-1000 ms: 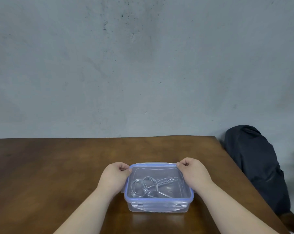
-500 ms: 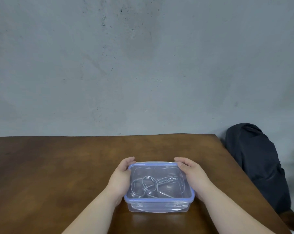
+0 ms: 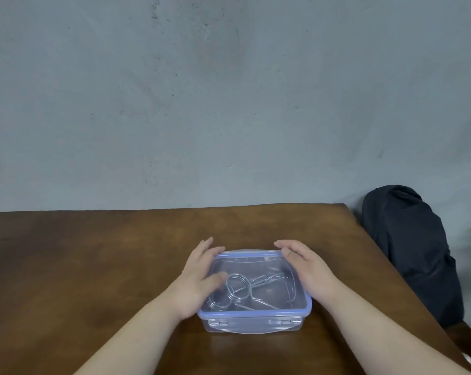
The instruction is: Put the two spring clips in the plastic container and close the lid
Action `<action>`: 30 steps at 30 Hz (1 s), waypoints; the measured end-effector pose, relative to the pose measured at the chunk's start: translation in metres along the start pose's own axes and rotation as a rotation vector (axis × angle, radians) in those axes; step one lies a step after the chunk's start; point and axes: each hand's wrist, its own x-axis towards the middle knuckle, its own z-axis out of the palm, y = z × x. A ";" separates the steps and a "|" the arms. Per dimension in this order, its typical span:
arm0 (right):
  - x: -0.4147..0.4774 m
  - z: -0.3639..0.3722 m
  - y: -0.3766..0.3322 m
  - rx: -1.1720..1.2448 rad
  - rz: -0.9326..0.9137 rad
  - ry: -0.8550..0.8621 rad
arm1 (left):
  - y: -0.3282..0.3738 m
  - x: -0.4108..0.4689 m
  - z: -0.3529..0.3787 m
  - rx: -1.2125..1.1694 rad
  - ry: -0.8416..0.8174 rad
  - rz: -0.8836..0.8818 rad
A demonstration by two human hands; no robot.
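Observation:
A clear plastic container [image 3: 253,324] with a blue-rimmed lid [image 3: 256,262] stands on the brown wooden table, the lid lying on top of it. Through the lid I see the two metal spring clips [image 3: 238,289] inside, their coils toward the left. My left hand [image 3: 199,277] rests flat along the lid's left side with its fingers spread. On the lid's right edge lies my right hand [image 3: 306,269], fingers stretched out toward the far corner. Neither hand grips anything.
The wooden table [image 3: 93,266] runs to a grey wall at the back. Its right edge passes close to the container. A dark bundle of cloth [image 3: 410,250] sits beyond that edge on the right.
Both hands uncurled from the lid's far corners and now lie flat along its left and right sides. The container stayed in place.

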 end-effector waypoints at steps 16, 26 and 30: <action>-0.022 0.002 -0.068 -1.277 -0.122 -0.613 | 0.046 0.001 -0.002 0.900 -0.354 0.091; -0.031 -0.004 -0.060 -1.124 -0.099 -0.575 | 0.039 -0.004 -0.004 0.764 -0.332 0.059; -0.043 -0.012 -0.066 -1.004 -0.086 -0.572 | 0.042 -0.012 -0.013 0.546 -0.337 0.022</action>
